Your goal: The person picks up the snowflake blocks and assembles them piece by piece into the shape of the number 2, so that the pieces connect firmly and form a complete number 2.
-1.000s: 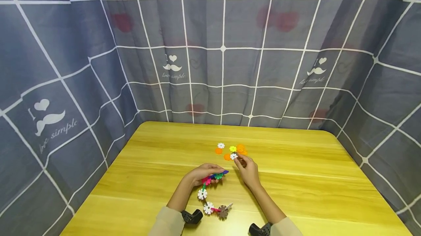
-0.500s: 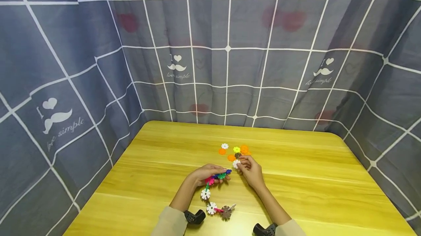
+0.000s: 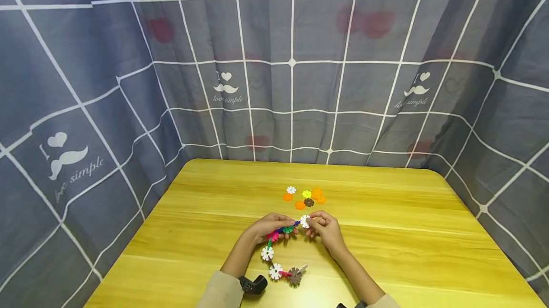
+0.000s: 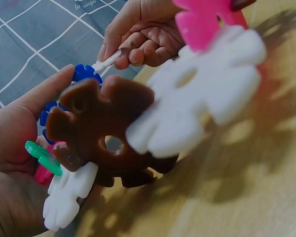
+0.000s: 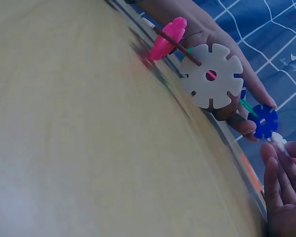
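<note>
My left hand (image 3: 270, 227) pinches one end of a chain of interlocking snowflake discs. At that end a blue disc (image 5: 265, 121) sticks out past the fingertips, beside a green disc (image 3: 288, 229). From the hand the chain runs down toward me through pink, a white disc (image 3: 267, 253), another white disc (image 3: 276, 271) and a brown disc (image 3: 294, 276). My right hand (image 3: 324, 230) pinches a loose white snowflake disc (image 3: 305, 221) between thumb and fingers. In the right wrist view this white disc meets the lower edge of the blue one. In the left wrist view a brown disc (image 4: 101, 128) looms close.
Beyond the hands on the wooden table (image 3: 386, 231) lie loose discs: a white one (image 3: 291, 189), a yellow one (image 3: 306, 194), a brown one (image 3: 309, 202) and several orange discs (image 3: 316, 193). A grey checked curtain (image 3: 317, 84) hangs around the table's back and sides.
My right hand has drawn the white disc back from the loose pile, toward me and up to the blue disc at the chain's end. My left hand stays nearly still with the chain.
</note>
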Tool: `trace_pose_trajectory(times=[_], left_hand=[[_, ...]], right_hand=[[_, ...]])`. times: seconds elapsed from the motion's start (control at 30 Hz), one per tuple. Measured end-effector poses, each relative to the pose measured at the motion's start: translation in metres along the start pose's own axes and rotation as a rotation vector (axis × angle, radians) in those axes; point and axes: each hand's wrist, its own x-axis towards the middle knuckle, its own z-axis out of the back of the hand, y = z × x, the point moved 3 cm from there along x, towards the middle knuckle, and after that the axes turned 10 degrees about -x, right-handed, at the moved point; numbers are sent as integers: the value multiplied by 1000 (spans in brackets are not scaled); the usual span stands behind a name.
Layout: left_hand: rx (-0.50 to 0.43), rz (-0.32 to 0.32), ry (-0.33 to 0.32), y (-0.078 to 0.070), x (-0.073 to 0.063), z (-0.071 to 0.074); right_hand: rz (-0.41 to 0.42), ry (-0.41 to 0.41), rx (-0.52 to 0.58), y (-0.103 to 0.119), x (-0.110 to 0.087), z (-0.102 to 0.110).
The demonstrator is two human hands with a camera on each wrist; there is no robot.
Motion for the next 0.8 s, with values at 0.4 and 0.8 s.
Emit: trace_pose_trajectory(times=[0.4,0.8], left_hand=[[73,-40,30,3,1,-2],[97,-44,-13,0,4,-3]], right_hand=[[32,91,-73,15,-5,-4],[125,64,-164,10,6,-9]])
